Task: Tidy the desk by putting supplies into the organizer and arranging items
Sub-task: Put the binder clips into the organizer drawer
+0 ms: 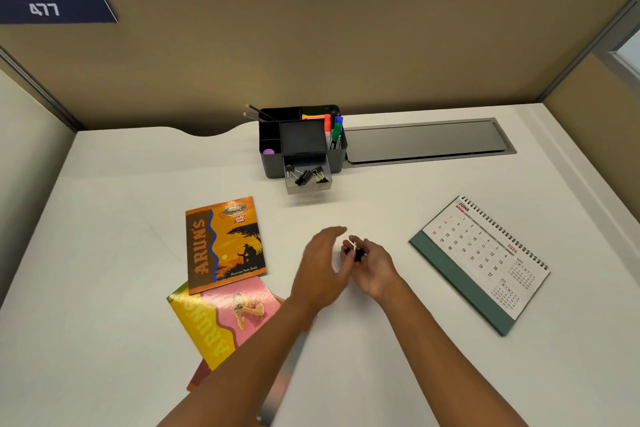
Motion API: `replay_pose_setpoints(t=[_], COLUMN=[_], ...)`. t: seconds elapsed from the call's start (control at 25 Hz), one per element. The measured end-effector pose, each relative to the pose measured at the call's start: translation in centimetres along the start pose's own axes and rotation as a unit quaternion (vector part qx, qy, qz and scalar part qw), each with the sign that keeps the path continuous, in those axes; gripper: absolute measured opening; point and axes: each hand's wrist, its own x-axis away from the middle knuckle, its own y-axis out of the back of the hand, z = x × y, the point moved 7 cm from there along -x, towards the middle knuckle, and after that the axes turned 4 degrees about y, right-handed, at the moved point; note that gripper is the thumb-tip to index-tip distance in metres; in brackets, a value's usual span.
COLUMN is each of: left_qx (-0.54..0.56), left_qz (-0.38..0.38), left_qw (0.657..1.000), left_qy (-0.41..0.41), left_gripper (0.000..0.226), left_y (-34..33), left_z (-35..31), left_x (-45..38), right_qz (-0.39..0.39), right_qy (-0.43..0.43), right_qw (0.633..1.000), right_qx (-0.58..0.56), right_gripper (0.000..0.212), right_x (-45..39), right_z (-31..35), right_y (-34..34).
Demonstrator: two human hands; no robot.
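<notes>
A black desk organizer [270, 163] stands at the back middle of the white desk [121, 236]. It holds markers [333, 130], two pencils [258, 113], sticky notes and a purple eraser [268, 151]. Its clear drawer [307, 180] is pulled out, with several black binder clips inside. In front of it, my right hand [375, 267] is pinched on a black binder clip [356, 251]. My left hand [320, 269] hovers just left of the clip, fingers apart and blurred, holding nothing.
An orange exercise notebook [225, 243] lies left of my hands, overlapping a pink and yellow one [221, 319] partly under my left forearm. A spiral desk calendar [481, 262] lies flat at the right. A grey cable hatch [426, 140] sits behind. Beige partition walls enclose the desk.
</notes>
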Motion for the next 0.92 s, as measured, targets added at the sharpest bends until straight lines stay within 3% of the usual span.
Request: replay_pose_setpoints(t=[0.12, 0.24, 0.4, 0.76, 0.92], left_qx=[-0.149, -0.284, -0.298, -0.311, -0.308], left_qz=[-0.006, 0.107, 0.192, 0.214, 0.221], left_qw=[0.987, 0.946, 0.926, 0.916, 0.915], left_qy=[0.063, 0.116, 0.132, 0.134, 0.137], left_gripper=[0.067, 0.100, 0.112, 0.114, 0.114], left_y=[2.2, 2.7, 1.9, 1.8, 1.8], left_z=[4.4, 9.2, 11.5, 11.7, 11.9], left_x=[-1.7, -2.4, -1.9, -1.9, -1.9], right_qz=[-0.002, 0.022, 0.060, 0.084, 0.064], right_qy=[0.037, 0.067, 0.095, 0.049, 0.074], right_qw=[0.997, 0.987, 0.975, 0.950, 0.944], right_qx=[0.074, 0.141, 0.193, 0.296, 0.315], right_gripper=[0.029, 0.026, 0.015, 0.011, 0.031], right_x=[-0.7, -0.9, -1.3, -2.9, -2.7], right_z=[1.8, 4.0, 6.5, 5.2, 5.4], right_y=[-1.9, -5.2, -10.9, -18.6, -19.1])
